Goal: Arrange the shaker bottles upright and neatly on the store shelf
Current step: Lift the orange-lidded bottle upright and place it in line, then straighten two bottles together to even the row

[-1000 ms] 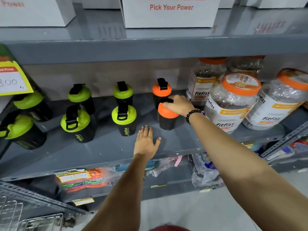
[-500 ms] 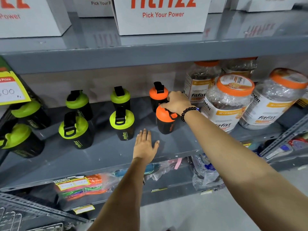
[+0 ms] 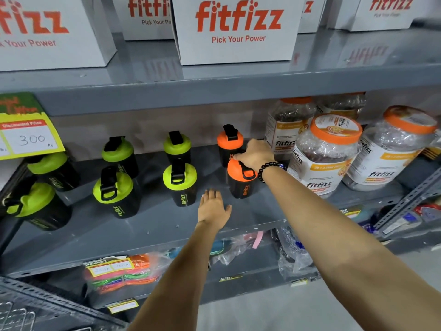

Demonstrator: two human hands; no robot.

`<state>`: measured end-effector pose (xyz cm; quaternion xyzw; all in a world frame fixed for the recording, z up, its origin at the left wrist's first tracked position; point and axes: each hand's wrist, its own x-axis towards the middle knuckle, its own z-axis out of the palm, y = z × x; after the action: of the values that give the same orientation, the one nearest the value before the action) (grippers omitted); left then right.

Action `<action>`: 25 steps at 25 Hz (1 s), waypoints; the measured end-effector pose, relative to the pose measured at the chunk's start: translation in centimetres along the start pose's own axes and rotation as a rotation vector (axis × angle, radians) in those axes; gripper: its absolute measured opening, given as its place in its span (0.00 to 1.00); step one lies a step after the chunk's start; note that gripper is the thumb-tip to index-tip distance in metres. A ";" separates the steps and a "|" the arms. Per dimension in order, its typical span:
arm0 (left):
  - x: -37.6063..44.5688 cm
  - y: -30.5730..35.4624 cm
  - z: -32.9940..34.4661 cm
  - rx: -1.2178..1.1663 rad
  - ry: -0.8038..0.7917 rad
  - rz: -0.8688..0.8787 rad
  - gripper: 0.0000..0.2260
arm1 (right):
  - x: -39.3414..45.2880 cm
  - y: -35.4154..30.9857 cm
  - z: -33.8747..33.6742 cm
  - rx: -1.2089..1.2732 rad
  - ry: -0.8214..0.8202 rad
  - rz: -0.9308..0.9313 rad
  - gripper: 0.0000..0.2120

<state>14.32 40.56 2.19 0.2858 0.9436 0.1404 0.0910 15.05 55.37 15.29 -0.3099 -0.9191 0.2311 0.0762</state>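
Note:
Black shaker bottles stand in two rows on the grey middle shelf point(image 3: 133, 225). My right hand point(image 3: 256, 155) grips the lid of the front orange-lidded shaker point(image 3: 239, 181), which stands upright. Right behind it is a second orange-lidded shaker point(image 3: 229, 144). To the left stand green-lidded shakers: a front one point(image 3: 180, 183), a back one point(image 3: 177, 146), another front one point(image 3: 115, 192) and another back one point(image 3: 119, 155). Two more green-lidded shakers point(image 3: 35, 205) lean at the far left. My left hand point(image 3: 213, 207) rests flat on the shelf, fingers apart, in front of the orange shaker.
Large orange-lidded fitfizz jars point(image 3: 327, 154) crowd the shelf right of the orange shakers. White fitfizz boxes point(image 3: 236, 29) sit on the shelf above. A yellow price tag point(image 3: 28, 132) hangs at left. Bagged goods point(image 3: 121, 273) lie on the lower shelf.
My right hand has stayed on the front orange shaker's lid while the bottle shifted slightly; the camera has moved closer and tilted up. My left hand has stayed flat on the shelf.

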 end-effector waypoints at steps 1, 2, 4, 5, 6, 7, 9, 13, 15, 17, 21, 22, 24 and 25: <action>-0.1 0.8 -1.2 -0.022 0.056 0.013 0.25 | -0.1 0.1 0.0 0.017 0.007 0.007 0.15; -0.2 1.6 -2.6 -0.061 0.146 0.043 0.22 | -0.2 0.4 0.0 0.038 0.026 0.012 0.15; -0.1 2.5 -6.2 -0.163 0.409 0.110 0.18 | -0.2 1.1 0.2 0.079 0.086 0.009 0.16; 0.1 2.4 -8.2 -0.203 0.548 0.117 0.17 | -0.1 1.5 0.2 0.109 0.088 0.005 0.19; 0.6 1.9 -10.2 -0.228 0.653 0.087 0.17 | 0.0 1.9 0.2 0.142 0.046 0.010 0.24; 1.3 1.0 -12.1 -0.252 0.690 0.021 0.17 | -0.1 2.3 0.3 0.188 -0.028 0.027 0.29; 3.0 -1.5 -14.8 -0.290 0.537 -0.211 0.22 | -0.5 2.8 0.6 0.329 -0.164 0.086 0.34; 4.2 -5.9 -15.0 -0.441 0.056 -0.437 0.32 | -0.9 3.2 1.7 0.488 -0.210 0.173 0.30; 3.9 -6.7 -14.1 -0.576 -0.010 -0.451 0.32 | -1.0 2.9 1.7 0.491 -0.205 0.189 0.28; 3.4 -6.8 -13.7 -0.645 -0.046 -0.483 0.34 | -1.0 2.7 1.5 0.472 -0.209 0.192 0.26; 2.8 -6.7 -13.9 -0.640 -0.026 -0.479 0.33 | -1.2 2.6 1.2 0.443 -0.206 0.207 0.22; 2.7 -6.6 -13.9 -0.645 -0.022 -0.479 0.32 | -1.3 2.6 1.1 0.438 -0.203 0.209 0.21; 2.4 -6.5 -13.9 -0.651 -0.019 -0.478 0.31 | -1.5 2.5 0.9 0.439 -0.203 0.212 0.20; 2.1 -6.3 -13.9 -0.652 -0.017 -0.479 0.31 | -1.7 2.5 0.9 0.446 -0.207 0.220 0.21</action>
<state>5.85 33.79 13.10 0.0152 0.8887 0.4048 0.2148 17.54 55.77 13.33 -0.3581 -0.8092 0.4651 0.0224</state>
